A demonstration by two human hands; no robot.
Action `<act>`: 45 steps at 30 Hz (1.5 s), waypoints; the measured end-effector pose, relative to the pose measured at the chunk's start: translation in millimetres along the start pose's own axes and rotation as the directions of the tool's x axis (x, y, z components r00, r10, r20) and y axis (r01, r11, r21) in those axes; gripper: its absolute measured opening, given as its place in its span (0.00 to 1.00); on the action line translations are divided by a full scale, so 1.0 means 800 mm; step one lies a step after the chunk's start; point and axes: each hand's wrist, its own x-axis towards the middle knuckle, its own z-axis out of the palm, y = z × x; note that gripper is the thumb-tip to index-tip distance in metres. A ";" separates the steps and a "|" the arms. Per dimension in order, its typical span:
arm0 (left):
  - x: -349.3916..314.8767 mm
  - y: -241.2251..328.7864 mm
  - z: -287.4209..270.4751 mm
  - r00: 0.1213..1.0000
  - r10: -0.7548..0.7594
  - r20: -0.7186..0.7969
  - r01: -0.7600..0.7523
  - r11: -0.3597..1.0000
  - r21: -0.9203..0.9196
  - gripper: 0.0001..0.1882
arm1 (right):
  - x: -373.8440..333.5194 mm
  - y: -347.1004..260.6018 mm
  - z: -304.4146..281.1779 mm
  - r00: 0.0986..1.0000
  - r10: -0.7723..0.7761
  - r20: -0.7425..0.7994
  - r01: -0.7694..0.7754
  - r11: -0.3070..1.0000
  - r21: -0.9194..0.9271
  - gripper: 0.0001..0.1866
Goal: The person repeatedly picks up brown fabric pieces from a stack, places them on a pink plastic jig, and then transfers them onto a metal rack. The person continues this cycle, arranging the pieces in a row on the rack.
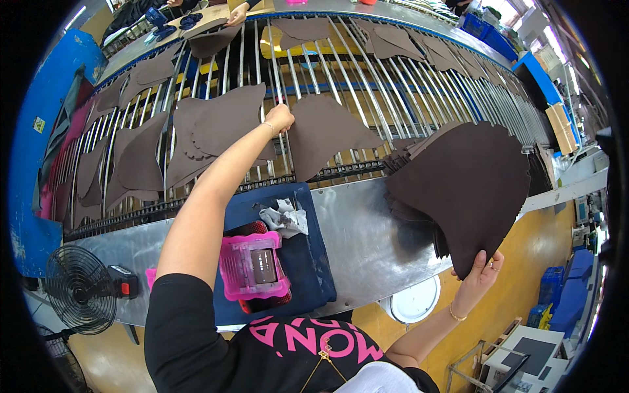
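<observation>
My left hand (280, 118) reaches over the rack of metal rods (341, 46) with its fingers closed. It is at the left edge of a flat dark brown cut panel (331, 134); whether it pinches that edge is hidden. Another brown panel (229, 118), overlapping others, lies just left of this hand. At the right, my right hand (481, 272) grips the narrow lower tip of a large brown panel (468, 183), thumb on top. That panel lies over a stack of like pieces (400, 196) with notched edges, on the metal table's right end.
On the metal table (360, 249), a blue tray (318, 262) holds a pink basket (229, 272) and a crumpled grey-white cloth (285, 217). A black fan (80, 288) stands at left. Across the rack, another person's hand (237, 14) touches a brown panel (213, 42). A white bucket (415, 301) sits below the table.
</observation>
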 end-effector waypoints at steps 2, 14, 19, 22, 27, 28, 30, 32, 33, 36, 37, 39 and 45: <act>0.014 -0.007 0.002 0.999 -0.030 -0.046 0.030 1.000 0.004 0.08 | 0.000 0.002 0.001 1.000 0.011 0.002 -0.011 1.000 0.012 0.12; 0.022 0.003 -0.001 0.986 0.006 -0.165 0.005 0.998 0.067 0.10 | 0.000 0.013 0.009 0.998 0.042 0.047 -0.043 0.999 0.009 0.12; 0.006 0.027 -0.003 0.997 -0.076 -0.031 0.078 0.995 0.061 0.14 | -0.002 0.018 0.007 0.999 0.039 0.038 -0.038 0.999 -0.013 0.12; 0.020 0.028 -0.008 0.995 -0.064 -0.076 0.067 0.997 0.045 0.13 | -0.004 0.014 0.010 0.997 0.065 0.053 -0.066 0.998 0.018 0.12; 0.037 0.027 -0.022 0.993 0.002 -0.118 -0.001 1.000 0.007 0.13 | -0.003 0.012 0.011 0.996 0.071 0.055 -0.072 0.997 0.024 0.12; 0.031 0.029 -0.022 0.993 0.012 -0.120 -0.013 1.000 -0.008 0.14 | -0.004 0.012 0.010 0.996 0.071 0.054 -0.073 0.997 0.036 0.12; 0.018 0.032 -0.024 0.990 0.018 -0.137 -0.027 0.998 -0.063 0.14 | -0.003 0.008 0.011 0.998 0.044 0.041 -0.045 0.998 0.037 0.12; -0.003 0.040 -0.034 0.988 0.048 -0.149 -0.055 0.998 -0.040 0.17 | -0.002 0.004 0.010 1.000 0.015 0.020 -0.016 0.999 0.047 0.13; -0.015 0.044 -0.041 0.986 0.074 -0.152 -0.074 0.997 0.008 0.19 | -0.002 0.001 0.011 1.000 -0.001 0.006 0.001 0.998 0.055 0.13; -0.049 0.044 -0.066 0.986 0.132 -0.104 -0.131 0.991 0.012 0.22 | -0.001 -0.010 0.018 0.999 -0.024 -0.037 0.028 0.994 0.109 0.13; -0.064 0.045 -0.076 0.984 0.165 -0.070 -0.169 0.984 -0.050 0.22 | 0.001 -0.015 0.021 0.998 -0.029 -0.053 0.036 0.991 0.132 0.13; -0.102 0.061 -0.089 0.970 0.241 0.036 -0.227 0.948 -0.224 0.27 | 0.003 -0.024 0.024 0.999 -0.038 -0.023 0.041 0.986 0.160 0.13; -0.304 0.124 -0.126 0.668 0.721 0.185 -0.636 0.682 -0.361 0.24 | 0.005 -0.075 0.081 0.989 -0.106 0.099 0.045 0.870 0.491 0.15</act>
